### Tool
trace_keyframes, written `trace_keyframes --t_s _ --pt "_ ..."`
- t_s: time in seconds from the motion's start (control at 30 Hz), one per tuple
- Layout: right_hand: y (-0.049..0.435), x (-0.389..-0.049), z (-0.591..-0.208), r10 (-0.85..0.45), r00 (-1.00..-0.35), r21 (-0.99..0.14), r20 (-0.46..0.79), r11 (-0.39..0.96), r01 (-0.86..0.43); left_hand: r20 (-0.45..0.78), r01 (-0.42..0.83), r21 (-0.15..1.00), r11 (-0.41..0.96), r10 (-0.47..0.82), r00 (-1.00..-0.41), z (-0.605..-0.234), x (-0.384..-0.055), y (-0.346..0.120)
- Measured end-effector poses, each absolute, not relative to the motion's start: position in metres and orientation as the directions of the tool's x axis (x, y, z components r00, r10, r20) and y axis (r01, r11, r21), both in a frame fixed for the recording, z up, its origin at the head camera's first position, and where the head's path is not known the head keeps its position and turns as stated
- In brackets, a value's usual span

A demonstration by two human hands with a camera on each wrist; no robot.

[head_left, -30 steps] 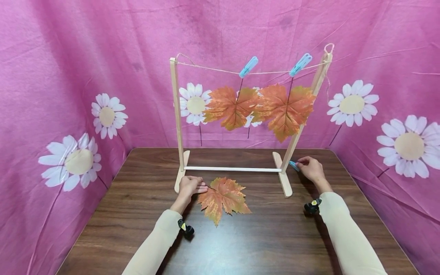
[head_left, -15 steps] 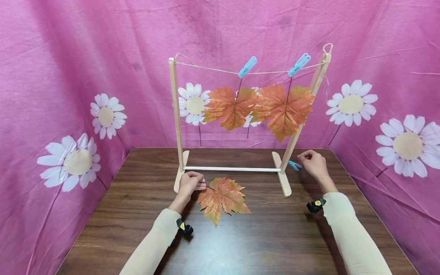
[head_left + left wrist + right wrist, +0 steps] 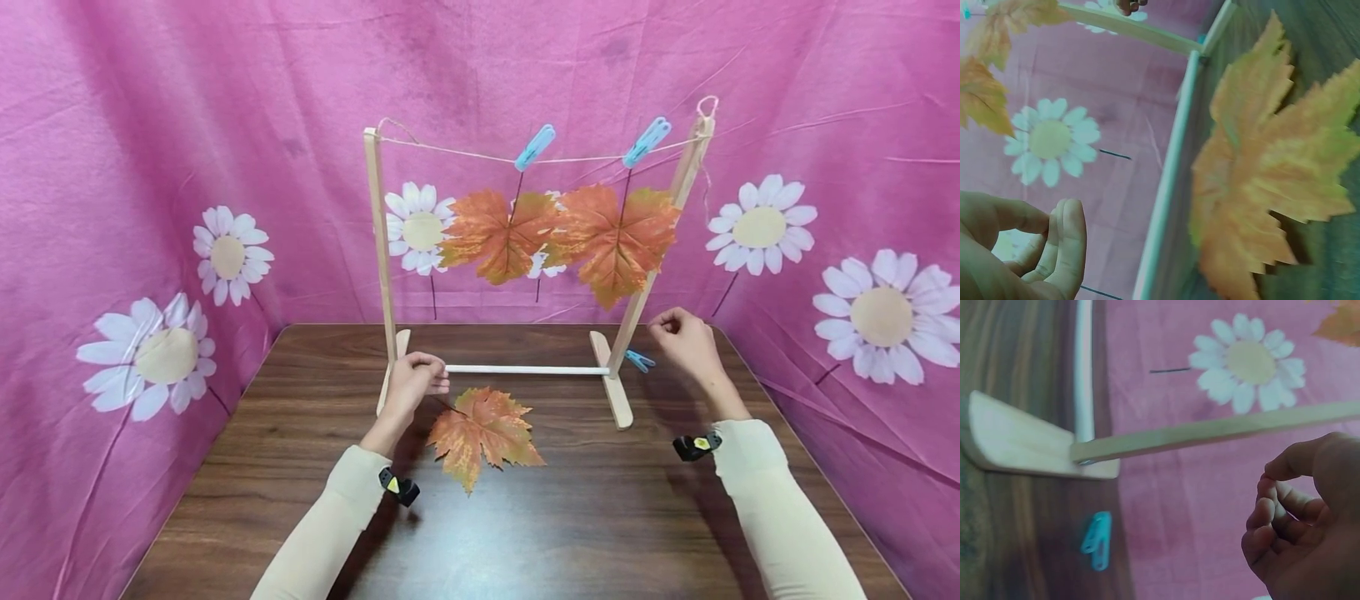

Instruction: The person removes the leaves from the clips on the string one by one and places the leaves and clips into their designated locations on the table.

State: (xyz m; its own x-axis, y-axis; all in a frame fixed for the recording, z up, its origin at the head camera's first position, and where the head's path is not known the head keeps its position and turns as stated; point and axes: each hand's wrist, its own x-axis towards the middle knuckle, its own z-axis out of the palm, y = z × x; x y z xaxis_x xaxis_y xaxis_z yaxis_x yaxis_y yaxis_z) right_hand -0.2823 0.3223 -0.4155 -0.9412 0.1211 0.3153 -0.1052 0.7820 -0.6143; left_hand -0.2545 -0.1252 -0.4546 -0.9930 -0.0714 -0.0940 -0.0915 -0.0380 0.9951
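My left hand (image 3: 415,387) is raised just behind a loose orange-green maple leaf (image 3: 483,433), which lies on the table with its stem pointing to the hand. In the left wrist view, the fingers (image 3: 1069,250) lie together near the thumb, and nothing is between them. My right hand (image 3: 686,346) hovers right of the wooden stand, fingers loosely curled and holding nothing. Below and left of it, a blue clothespin (image 3: 640,361) lies on the table beside the stand's right foot (image 3: 615,392); it shows apart from the hand in the right wrist view too.
Between the stand's two posts runs a string (image 3: 450,152). Two blue clothespins (image 3: 535,148) on it hold orange maple leaves (image 3: 506,237) by their stems. A white crossbar (image 3: 525,369) joins the feet. Pink daisy-printed cloth (image 3: 300,100) surrounds the brown table (image 3: 570,517).
The right hand has let go of the blue clothespin and moved up and right from it. The left hand has left the leaf's stem and risen; the leaf has stayed in place.
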Motion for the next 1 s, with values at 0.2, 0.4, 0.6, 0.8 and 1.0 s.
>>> trace_keyframes --t_s 0.2,0.4,0.6,0.8,1.0 --pt "0.315 -0.274 -0.396 0.100 -0.929 -0.605 0.356 0.783 -0.147 -0.045 -0.043 0.998 -0.056 -0.046 -0.998 -0.433 -0.251 -0.120" --pt "0.303 -0.263 -0.374 0.081 -0.902 -0.607 0.424 0.765 -0.217 -0.012 -0.010 0.998 -0.063 -0.032 -0.999 -0.411 -0.250 -0.116" --pt "0.289 -0.252 -0.356 0.079 -0.879 -0.603 0.470 0.756 -0.255 0.013 0.014 0.998 -0.062 -0.020 -1.000 -0.395 -0.251 -0.114" --pt "0.272 -0.243 -0.338 0.058 -0.872 -0.607 0.486 0.740 -0.289 0.047 0.049 0.995 -0.083 -0.022 -0.999 -0.376 -0.247 -0.108" --pt "0.255 -0.238 -0.321 0.027 -0.874 -0.619 0.485 0.717 -0.321 0.107 0.106 0.992 -0.068 -0.002 -0.994 -0.358 -0.244 -0.104"
